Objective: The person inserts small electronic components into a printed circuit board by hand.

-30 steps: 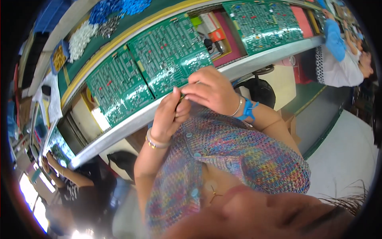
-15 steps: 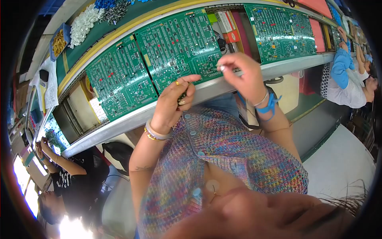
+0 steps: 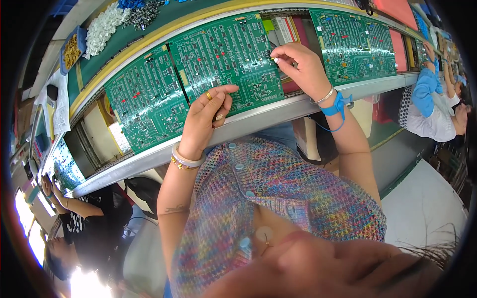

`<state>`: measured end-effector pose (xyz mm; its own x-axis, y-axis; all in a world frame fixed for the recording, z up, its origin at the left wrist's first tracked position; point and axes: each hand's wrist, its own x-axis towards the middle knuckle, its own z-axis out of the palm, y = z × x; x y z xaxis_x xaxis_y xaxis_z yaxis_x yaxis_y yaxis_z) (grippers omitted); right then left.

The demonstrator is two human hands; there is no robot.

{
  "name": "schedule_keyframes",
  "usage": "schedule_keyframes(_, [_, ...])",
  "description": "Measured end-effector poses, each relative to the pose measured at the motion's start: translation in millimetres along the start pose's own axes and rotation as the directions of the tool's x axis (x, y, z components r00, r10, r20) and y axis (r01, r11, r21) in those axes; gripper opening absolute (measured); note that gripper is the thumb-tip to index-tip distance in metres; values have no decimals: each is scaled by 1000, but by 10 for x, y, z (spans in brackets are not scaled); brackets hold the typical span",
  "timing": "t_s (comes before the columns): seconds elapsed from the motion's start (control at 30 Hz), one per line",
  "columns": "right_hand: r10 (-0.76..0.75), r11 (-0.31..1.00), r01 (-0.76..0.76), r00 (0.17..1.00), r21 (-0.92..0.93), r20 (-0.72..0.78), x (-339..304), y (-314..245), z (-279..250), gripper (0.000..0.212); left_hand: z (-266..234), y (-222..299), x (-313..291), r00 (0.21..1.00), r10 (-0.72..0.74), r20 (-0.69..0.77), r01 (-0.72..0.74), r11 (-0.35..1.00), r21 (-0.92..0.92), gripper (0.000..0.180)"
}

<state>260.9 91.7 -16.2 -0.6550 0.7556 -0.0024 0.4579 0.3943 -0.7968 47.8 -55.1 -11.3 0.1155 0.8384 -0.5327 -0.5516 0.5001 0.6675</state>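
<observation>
Electronics assembly line, viewed from above: a green-topped bench [image 3: 94,74] with a metal rail [image 3: 243,123] curving along its near side. Central in the field lies a large green printed circuit board [image 3: 218,54], populated with rows of dark chips and a few red parts, its near edge along the rail. At its right margin, the thumb and index fingertip of the right hand [image 3: 273,58] are pinched together on a tiny component [image 3: 273,60], too small to identify; whether it touches the board cannot be told. Around the right wrist are a silver bracelet [image 3: 325,96] and a blue wrist strap [image 3: 339,106]. Over the near left part of the same board, the left hand [image 3: 206,114] has its index finger extended and its other fingers curled; whether these enclose anything cannot be told. It wears a gold ring [image 3: 208,95].

Flanking the central board are a second circuit board [image 3: 144,104], just beside it to the left, and a third circuit board [image 3: 353,44], across a gap to the right. In that gap stands a small carton [image 3: 286,31]. At upper left are a heap of white parts [image 3: 105,29], a heap of dark metallic parts [image 3: 143,18] and a blue bin [image 3: 63,58] of brass-coloured pieces. Co-workers sit at either side, one in a dark top [image 3: 102,231], the other with a blue sleeve [image 3: 426,89].
</observation>
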Motion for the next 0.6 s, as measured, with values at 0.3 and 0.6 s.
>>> schedule_keyframes(0.3, [-86, 991, 83, 996, -101, -28, 32, 2, 4, 11, -9, -8, 14, 1000, -15, -24, 16, 999, 44, 25])
schedule_keyframes(0.6, [-290, 943, 274, 955, -189, -63, 66, 32, 26, 10, 28, -7, 22, 998, -2, -67, 10, 994, 109, 26])
